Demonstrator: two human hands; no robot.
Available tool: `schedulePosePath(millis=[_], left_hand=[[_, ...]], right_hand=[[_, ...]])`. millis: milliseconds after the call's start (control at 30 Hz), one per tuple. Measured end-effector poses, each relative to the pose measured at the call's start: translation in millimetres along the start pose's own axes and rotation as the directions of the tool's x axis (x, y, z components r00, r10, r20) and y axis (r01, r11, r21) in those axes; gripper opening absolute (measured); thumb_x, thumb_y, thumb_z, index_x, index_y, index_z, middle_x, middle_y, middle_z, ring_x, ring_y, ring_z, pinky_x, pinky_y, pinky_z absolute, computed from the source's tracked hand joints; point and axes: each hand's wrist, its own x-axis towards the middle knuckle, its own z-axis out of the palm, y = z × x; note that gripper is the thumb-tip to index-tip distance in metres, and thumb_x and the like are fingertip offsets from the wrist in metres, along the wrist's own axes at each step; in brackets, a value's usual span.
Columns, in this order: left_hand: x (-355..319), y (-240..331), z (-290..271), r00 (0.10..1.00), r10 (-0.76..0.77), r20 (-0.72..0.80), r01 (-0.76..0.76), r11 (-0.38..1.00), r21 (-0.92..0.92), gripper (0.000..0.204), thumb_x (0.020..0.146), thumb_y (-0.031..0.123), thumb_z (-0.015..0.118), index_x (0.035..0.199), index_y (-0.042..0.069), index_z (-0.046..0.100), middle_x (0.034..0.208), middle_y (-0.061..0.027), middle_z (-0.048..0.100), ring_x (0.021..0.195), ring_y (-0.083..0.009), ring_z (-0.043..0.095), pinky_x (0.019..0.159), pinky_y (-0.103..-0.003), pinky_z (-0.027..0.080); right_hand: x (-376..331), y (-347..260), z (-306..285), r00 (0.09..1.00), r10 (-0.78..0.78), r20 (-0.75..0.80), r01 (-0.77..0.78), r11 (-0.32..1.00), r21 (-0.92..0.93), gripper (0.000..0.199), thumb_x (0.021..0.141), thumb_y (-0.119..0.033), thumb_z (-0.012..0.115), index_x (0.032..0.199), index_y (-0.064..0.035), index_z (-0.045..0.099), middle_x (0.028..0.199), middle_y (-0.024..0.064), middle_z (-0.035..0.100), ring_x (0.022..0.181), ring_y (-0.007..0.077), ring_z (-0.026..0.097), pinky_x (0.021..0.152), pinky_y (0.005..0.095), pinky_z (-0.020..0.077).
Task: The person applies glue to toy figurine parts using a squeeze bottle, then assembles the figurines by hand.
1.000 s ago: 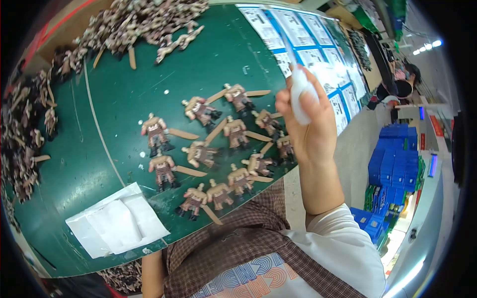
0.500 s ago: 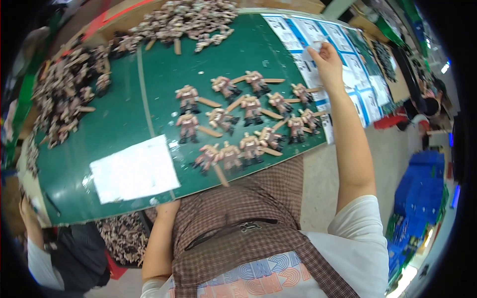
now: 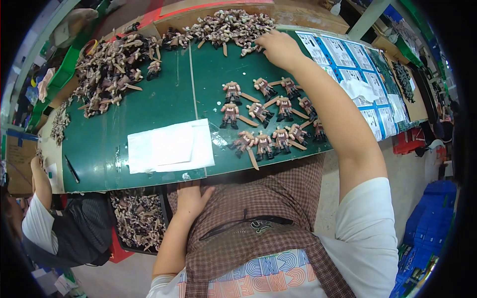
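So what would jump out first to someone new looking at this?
Probably the small figures spread in loose rows on the near right part of the green table. Next, the right hand, at the edge of the heaped figures on the table's far side. The bright white paper by the near edge stands out too.

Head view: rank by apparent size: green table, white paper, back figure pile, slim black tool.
1. Green table
2. White paper, back figure pile: too alike to rank
3. Slim black tool
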Motion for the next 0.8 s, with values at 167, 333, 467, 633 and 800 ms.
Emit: schedulePosePath(millis=[167, 333, 467, 633, 800], left_hand=[[-34.0, 13.0, -21.5, 0.988, -0.108, 0.112, 0.117, 0.99, -0.074, 0.066, 0.083, 0.038, 0.068, 0.135, 0.003, 0.046, 0.136, -0.0256, 0.046, 0.13, -0.0433, 0.038, 0.109, -0.053, 0.027], [-44.4, 35.8, -62.1, 0.966, 0.243, 0.085, -0.181, 0.876, -0.447, 0.061, 0.085, 0.017, 0.068, 0.139, 0.005, 0.042, 0.138, -0.0237, 0.045, 0.119, -0.0406, 0.051, 0.105, -0.05, 0.038], [-23.7, 91.4, -86.1, 0.988, 0.001, -0.153, -0.151, 0.165, -0.975, 0.052, 0.085, 0.0, 0.065, 0.134, 0.0, 0.047, 0.131, -0.0193, 0.052, 0.109, -0.0262, 0.059, 0.095, -0.036, 0.047], [5.1, 94.2, -87.6, 0.978, 0.143, -0.154, -0.189, 0.274, -0.943, 0.037, 0.089, -0.008, 0.057, 0.125, -0.005, 0.05, 0.12, -0.0144, 0.055, 0.103, -0.0176, 0.06, 0.087, -0.029, 0.05], [20.4, 99.4, -97.4, 0.996, 0.037, 0.082, 0.084, -0.064, -0.994, 0.025, 0.094, 0.001, 0.057, 0.119, -0.001, 0.056, 0.111, -0.0077, 0.063, 0.094, -0.0118, 0.061, 0.079, -0.024, 0.05]], right_hand=[[-13.7, 19.7, -23.5, 0.987, 0.099, -0.123, -0.082, 0.987, 0.139, 0.023, 0.08, -0.011, 0.062, 0.101, -0.0049, 0.067, 0.091, 0.0089, 0.068, 0.087, 0.0272, 0.066, 0.08, 0.0402, 0.0527], [-94.5, -81.4, -121.3, 0.902, 0.315, 0.295, -0.336, 0.085, 0.938, 0.022, 0.085, -0.013, 0.069, 0.101, -0.003, 0.058, 0.092, 0.0056, 0.064, 0.08, 0.0118, 0.063, 0.071, 0.026, 0.0512], [-176.7, -189.5, -140.0, 0.888, 0.0, 0.459, -0.409, -0.454, 0.791, 0.028, 0.083, 0.003, 0.069, 0.109, -0.0006, 0.058, 0.098, 0.0084, 0.064, 0.092, 0.0158, 0.066, 0.079, 0.0285, 0.0548], [-199.9, -201.7, -137.9, 0.955, 0.219, 0.201, -0.21, 0.022, 0.977, 0.031, 0.082, -0.001, 0.072, 0.112, -0.0003, 0.063, 0.102, 0.0086, 0.064, 0.087, 0.0153, 0.066, 0.074, 0.0268, 0.0549], [-201.8, -180.7, -130.6, 0.958, 0.123, -0.259, 0.123, 0.64, 0.759, 0.043, 0.07, -0.004, 0.079, 0.112, -0.006, 0.068, 0.096, 0.0082, 0.063, 0.074, 0.0202, 0.064, 0.064, 0.0299, 0.0525]])
